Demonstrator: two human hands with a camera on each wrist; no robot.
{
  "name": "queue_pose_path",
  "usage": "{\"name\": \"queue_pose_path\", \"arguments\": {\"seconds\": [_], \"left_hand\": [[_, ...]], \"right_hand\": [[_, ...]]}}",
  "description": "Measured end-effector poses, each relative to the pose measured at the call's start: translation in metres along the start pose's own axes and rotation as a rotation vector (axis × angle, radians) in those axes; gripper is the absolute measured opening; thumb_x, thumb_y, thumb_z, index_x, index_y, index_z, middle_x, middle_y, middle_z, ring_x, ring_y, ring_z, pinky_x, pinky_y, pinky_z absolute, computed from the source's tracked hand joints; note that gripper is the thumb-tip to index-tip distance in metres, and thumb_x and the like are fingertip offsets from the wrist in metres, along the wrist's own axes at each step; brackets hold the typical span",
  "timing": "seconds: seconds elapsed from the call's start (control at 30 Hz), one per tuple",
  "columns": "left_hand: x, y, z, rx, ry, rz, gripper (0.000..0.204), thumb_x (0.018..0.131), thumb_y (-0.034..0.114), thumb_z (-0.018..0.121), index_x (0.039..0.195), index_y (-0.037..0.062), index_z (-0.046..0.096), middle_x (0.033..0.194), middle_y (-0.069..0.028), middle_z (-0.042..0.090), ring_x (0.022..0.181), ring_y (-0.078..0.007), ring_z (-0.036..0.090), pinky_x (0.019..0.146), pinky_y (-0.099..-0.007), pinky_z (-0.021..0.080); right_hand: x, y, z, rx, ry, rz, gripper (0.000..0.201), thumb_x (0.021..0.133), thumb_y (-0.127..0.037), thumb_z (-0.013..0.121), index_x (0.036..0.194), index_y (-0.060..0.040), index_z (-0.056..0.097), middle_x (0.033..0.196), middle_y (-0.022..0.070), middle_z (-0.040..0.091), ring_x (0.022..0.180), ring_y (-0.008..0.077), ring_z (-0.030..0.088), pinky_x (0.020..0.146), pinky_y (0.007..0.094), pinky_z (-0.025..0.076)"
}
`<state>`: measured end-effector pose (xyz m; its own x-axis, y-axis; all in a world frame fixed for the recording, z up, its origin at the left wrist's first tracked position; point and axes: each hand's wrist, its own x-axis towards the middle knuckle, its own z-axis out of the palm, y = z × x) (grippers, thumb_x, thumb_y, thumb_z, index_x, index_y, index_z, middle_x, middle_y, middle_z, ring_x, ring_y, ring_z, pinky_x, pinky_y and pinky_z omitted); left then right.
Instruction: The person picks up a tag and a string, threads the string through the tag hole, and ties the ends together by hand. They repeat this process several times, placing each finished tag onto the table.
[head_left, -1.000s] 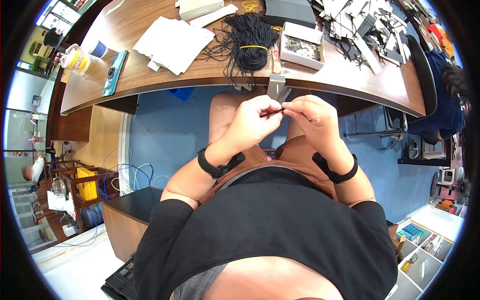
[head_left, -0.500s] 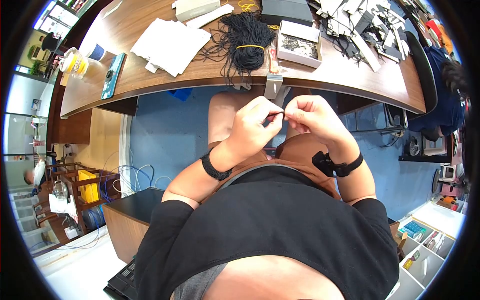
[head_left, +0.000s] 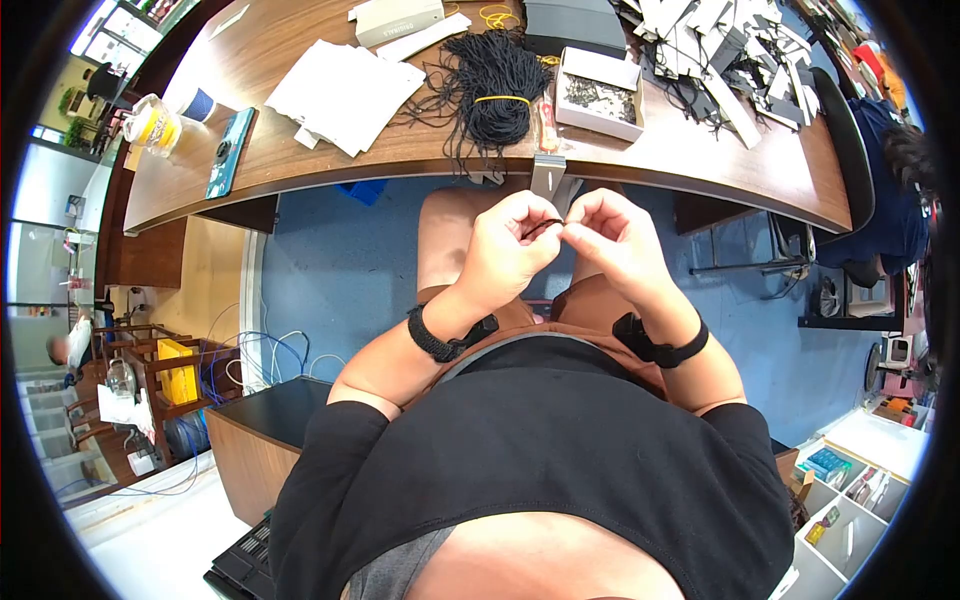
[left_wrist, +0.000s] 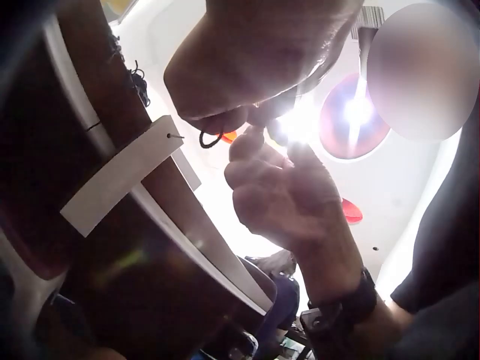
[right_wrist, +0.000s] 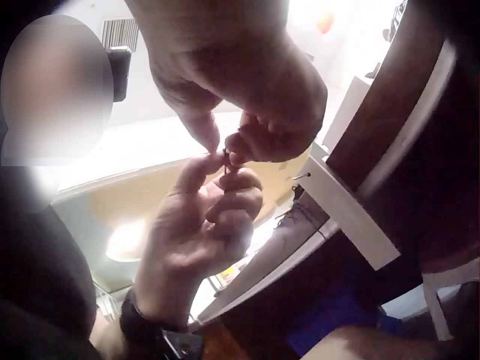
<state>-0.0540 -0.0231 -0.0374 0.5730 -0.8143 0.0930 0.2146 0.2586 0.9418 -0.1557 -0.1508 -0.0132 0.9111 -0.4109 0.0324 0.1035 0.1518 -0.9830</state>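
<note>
While the person is sitting just below the near edge of the counter point(head_left: 300, 150), both hands are meeting over the lap, fingertips together. The left hand point(head_left: 505, 250) is pinching one end of a short black cord point(head_left: 545, 224) between thumb and curled fingers, and the right hand point(head_left: 610, 240) is pinching the other end; the cord is forming a small loop between them, seen from the left wrist as a dark curl point(left_wrist: 210, 140) under the fingertips. Compared with half a second ago, the hands are sitting slightly higher and closer to the counter's near edge, the right wrist is turning so its black strap is showing more squarely, and the loop between the fingertips is looking a little wider. A second ago the cord was lying straighter between the two pinches.

A white paper tag point(head_left: 549, 172) is hanging over the near edge of the counter just beyond the hands; its hole is showing in the left wrist view point(left_wrist: 174, 136). On the counter behind it, a bundle of black cords point(head_left: 495, 80) bound with a yellow band is lying beside a small white box point(head_left: 598, 92) of dark pieces. White sheets point(head_left: 345, 90) are spreading toward the left end, with a phone point(head_left: 230, 150) and a cup point(head_left: 155, 122) near the far left edge. Black and white tags point(head_left: 720, 55) are heaped toward the right end.
</note>
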Motion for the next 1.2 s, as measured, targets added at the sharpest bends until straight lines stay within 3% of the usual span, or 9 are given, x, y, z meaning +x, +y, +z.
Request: {"name": "queue_pose_path", "arguments": {"seconds": [0.17,0.23,0.37,0.47,0.67,0.87,1.03,1.13,1.2], "left_hand": [[0.001,-0.001,0.000,-0.061,0.012,0.006,0.011,0.083,0.000,0.063,0.093,0.0012,0.058,0.082,0.0013,0.057,0.071,-0.0023,0.051,0.062,-0.0161,0.042],[0.001,0.001,-0.002,-0.199,-0.033,-0.139,0.011,0.083,0.003,0.064,0.093,0.0016,0.058,0.079,0.0016,0.056,0.065,-0.0016,0.048,0.055,-0.0157,0.039],[0.006,0.003,-0.012,-0.555,-0.134,-0.315,0.012,0.084,0.006,0.065,0.092,0.0022,0.059,0.076,0.0020,0.055,0.053,-0.0009,0.039,0.045,-0.0158,0.029],[0.006,0.003,-0.012,-0.557,-0.110,-0.320,0.011,0.084,0.006,0.065,0.093,0.0020,0.059,0.075,0.0022,0.055,0.051,-0.0010,0.037,0.043,-0.0160,0.027],[0.004,0.009,-0.004,-0.436,0.036,-0.243,0.011,0.085,0.004,0.063,0.096,0.0005,0.062,0.077,0.0007,0.057,0.052,-0.0013,0.038,0.044,-0.0162,0.028],[0.002,0.012,-0.009,-0.393,0.004,-0.199,0.012,0.085,0.004,0.060,0.096,0.0010,0.065,0.077,0.0005,0.059,0.054,-0.0010,0.039,0.046,-0.0158,0.029],[0.007,0.014,-0.004,-0.086,0.005,-0.110,0.010,0.085,0.004,0.060,0.093,-0.0006,0.066,0.077,0.0005,0.060,0.058,-0.0017,0.044,0.051,-0.0160,0.034],[0.006,0.011,0.002,0.018,0.032,-0.032,0.010,0.084,0.001,0.062,0.093,-0.0007,0.065,0.074,0.0035,0.056,0.057,-0.0007,0.040,0.050,-0.0159,0.031],[0.006,0.006,0.002,0.075,0.074,0.020,0.010,0.083,0.000,0.063,0.093,-0.0014,0.065,0.075,0.0037,0.057,0.060,-0.0003,0.042,0.052,-0.0154,0.033]], "right_hand": [[-0.001,-0.006,-0.006,-0.161,-0.026,0.059,0.006,0.084,-0.007,0.065,0.084,-0.0037,0.060,0.074,-0.0063,0.055,0.064,-0.0009,0.048,0.057,0.0143,0.041],[-0.001,-0.006,-0.006,-0.217,-0.030,0.045,0.005,0.084,-0.005,0.064,0.083,-0.0036,0.059,0.075,-0.0061,0.055,0.064,-0.0009,0.049,0.057,0.0145,0.041],[0.000,-0.004,0.006,-0.198,0.069,-0.074,0.004,0.083,-0.001,0.063,0.083,-0.0029,0.059,0.077,-0.0039,0.057,0.065,-0.0005,0.050,0.057,0.0152,0.042],[0.000,-0.002,0.008,-0.373,0.104,-0.230,0.007,0.082,0.001,0.063,0.087,-0.0020,0.061,0.079,-0.0007,0.061,0.065,0.0018,0.053,0.057,0.0166,0.044],[0.001,-0.008,0.005,-0.501,0.088,-0.381,0.017,0.079,0.001,0.066,0.095,-0.0028,0.066,0.084,0.0036,0.065,0.066,0.0064,0.056,0.057,0.0192,0.045],[0.004,-0.010,0.000,-0.646,0.097,-0.483,0.016,0.077,0.003,0.067,0.092,-0.0027,0.066,0.082,0.0051,0.064,0.064,0.0087,0.057,0.055,0.0203,0.045],[0.004,-0.012,-0.002,-0.756,0.088,-0.590,0.014,0.074,0.004,0.067,0.086,-0.0024,0.063,0.079,0.0054,0.063,0.060,0.0107,0.056,0.053,0.0213,0.045],[0.001,-0.015,-0.004,-0.706,0.074,-0.513,0.012,0.076,0.003,0.066,0.085,-0.0026,0.062,0.075,0.0027,0.061,0.059,0.0066,0.054,0.052,0.0195,0.044],[-0.005,-0.008,-0.012,-0.490,0.101,-0.288,0.011,0.078,0.002,0.066,0.086,-0.0031,0.062,0.074,0.0003,0.060,0.060,0.0036,0.053,0.052,0.0177,0.043]]}}
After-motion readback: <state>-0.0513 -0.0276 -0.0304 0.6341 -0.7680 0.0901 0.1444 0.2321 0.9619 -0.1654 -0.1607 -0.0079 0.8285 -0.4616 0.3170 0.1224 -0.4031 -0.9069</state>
